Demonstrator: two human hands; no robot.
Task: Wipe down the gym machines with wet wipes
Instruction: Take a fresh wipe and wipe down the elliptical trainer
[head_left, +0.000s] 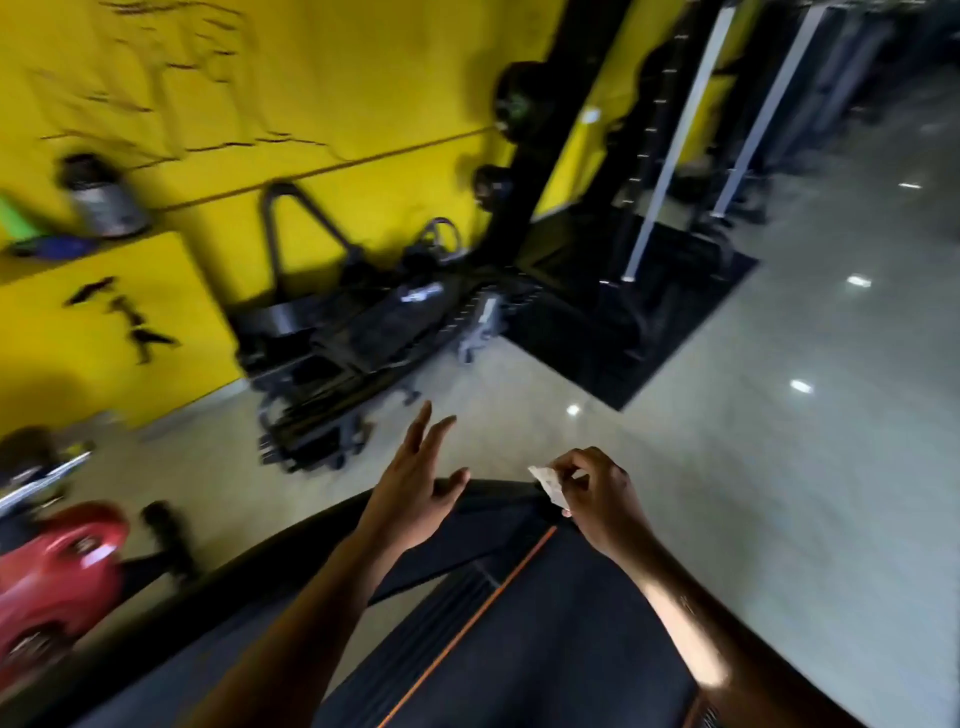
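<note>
Two hands: both reach out over the near end of a dark gym machine (545, 623), seen from above in a blurred, tilted view.
Left hand (421, 488): fingers straight and spread, palm turned inward, holding nothing; it hangs above the curved black rail (291, 535) at the machine's edge.
Right hand (597, 499): fingers curled, pinching a small white wet wipe (549, 486) between thumb and fingertips.
Wet wipe: crumpled and folded, sticking out to the left of the right hand, just above the top corner of the machine; whether it touches the surface cannot be told.
Gym machine: black padded surface with an orange stripe (467, 629) running along it, ribbed dark section beside the stripe.
Floor (779, 467): pale glossy tiles with bright spots of reflected light.
Wall (311, 78): yellow, with dark figure decals.
Behind the hands: a jumble of black equipment (353, 332) against the wall, and a black rack with silver uprights (670, 156) on a black mat (649, 338).
Left edge: a red weight plate (52, 571) low down, and a shelf with a dark-lidded jar (104, 197) higher up.
</note>
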